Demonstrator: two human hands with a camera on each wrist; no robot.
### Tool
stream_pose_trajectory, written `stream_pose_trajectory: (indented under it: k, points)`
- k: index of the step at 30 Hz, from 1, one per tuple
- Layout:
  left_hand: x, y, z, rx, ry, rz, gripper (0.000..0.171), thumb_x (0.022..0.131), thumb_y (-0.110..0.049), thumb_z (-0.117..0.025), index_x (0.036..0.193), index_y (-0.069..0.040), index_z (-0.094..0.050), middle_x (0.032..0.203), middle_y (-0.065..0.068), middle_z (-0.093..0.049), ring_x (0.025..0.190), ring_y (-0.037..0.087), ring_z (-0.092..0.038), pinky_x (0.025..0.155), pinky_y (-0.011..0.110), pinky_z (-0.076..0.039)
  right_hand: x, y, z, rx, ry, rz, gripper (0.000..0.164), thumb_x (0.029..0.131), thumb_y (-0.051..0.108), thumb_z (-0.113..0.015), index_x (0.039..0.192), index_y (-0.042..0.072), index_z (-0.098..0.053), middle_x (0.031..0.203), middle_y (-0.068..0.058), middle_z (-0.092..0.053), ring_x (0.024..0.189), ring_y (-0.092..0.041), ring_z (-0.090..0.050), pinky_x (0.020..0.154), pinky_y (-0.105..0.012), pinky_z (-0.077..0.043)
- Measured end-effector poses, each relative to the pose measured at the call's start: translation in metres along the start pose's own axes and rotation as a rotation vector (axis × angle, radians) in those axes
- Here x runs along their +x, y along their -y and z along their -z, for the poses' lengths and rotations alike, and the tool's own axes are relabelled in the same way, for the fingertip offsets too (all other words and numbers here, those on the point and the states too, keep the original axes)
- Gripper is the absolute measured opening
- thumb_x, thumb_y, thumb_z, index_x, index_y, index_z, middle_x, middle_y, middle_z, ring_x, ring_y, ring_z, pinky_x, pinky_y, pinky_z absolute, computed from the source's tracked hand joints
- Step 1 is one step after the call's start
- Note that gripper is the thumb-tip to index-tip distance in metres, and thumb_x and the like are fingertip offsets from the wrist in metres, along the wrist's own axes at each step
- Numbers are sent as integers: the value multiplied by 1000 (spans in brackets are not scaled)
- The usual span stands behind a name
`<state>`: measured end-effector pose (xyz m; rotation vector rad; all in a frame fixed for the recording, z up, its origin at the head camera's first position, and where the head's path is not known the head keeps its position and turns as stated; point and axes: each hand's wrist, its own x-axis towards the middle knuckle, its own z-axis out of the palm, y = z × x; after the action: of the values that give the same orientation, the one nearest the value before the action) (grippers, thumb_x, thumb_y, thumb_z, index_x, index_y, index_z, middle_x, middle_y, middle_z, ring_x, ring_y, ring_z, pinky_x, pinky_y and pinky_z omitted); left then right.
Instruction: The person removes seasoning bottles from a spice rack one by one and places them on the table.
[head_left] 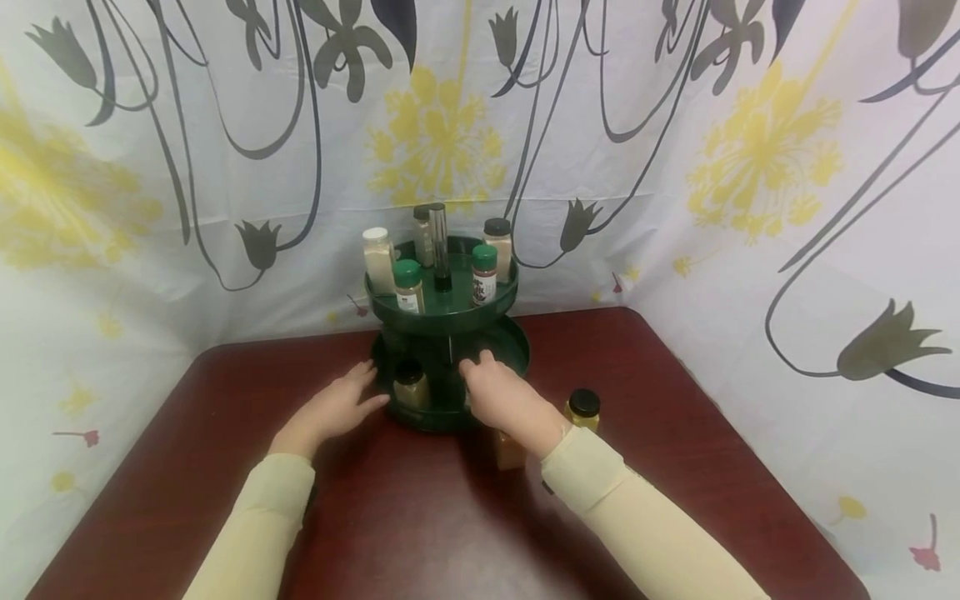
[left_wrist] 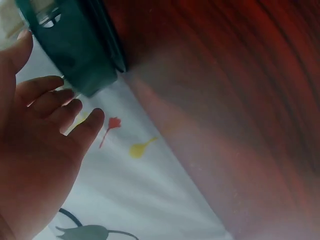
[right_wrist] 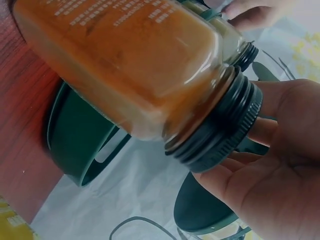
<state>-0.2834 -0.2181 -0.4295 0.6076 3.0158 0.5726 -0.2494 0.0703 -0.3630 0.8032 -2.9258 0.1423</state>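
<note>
A green two-tier turntable (head_left: 450,322) stands at the back of the table. My left hand (head_left: 337,407) is at the left rim of its lower tier, fingers loosely extended and holding nothing; the left wrist view shows this hand (left_wrist: 50,135) beside the green wall. My right hand (head_left: 504,398) reaches over the lower tier's front right. Its fingertips are partly hidden, and I cannot tell whether they hold anything. Below that wrist an orange-brown spice jar (head_left: 512,452) stands on the table; its black lid (right_wrist: 220,125) overlaps the right hand (right_wrist: 280,165) in the right wrist view. Another black-lidded jar (head_left: 410,385) sits on the lower tier.
Several spice jars stand on the upper tier, among them a white-lidded one (head_left: 378,260) and a green-lidded one (head_left: 483,275), around a metal post (head_left: 439,242). A yellow jar with a black lid (head_left: 583,407) is right of my right wrist. Patterned curtain (head_left: 645,167) surrounds the table (head_left: 420,517).
</note>
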Motion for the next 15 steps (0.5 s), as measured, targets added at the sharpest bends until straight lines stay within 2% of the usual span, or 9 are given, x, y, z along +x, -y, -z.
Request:
stream_pose_trajectory:
  k: [6,11,15]
  points:
    - [2,2,-4,-13,1,-1,71,97,-43,-53,146,4,-36,155,22,-23,137,41,-26,108,57,-29,1,-3,1,48,-14,-26,22,87,10,-60,108,6,-58,94,-13,-50,66,-17,-54,56,-29,-51]
    - [3,-2,-3,4,0,4,72,96,-44,-55,145,5,-36,154,22,-24,135,43,-28,107,58,-29,1,-2,11,74,-35,-24,24,87,8,-60,111,5,-60,96,-14,-51,71,-19,-54,60,-32,-52]
    - [4,-2,-4,22,7,10,74,96,-44,-56,146,6,-34,153,23,-26,135,43,-29,107,58,-30,-1,0,19,100,-51,-27,30,88,8,-59,117,4,-60,104,-17,-52,75,-20,-57,66,-34,-53]
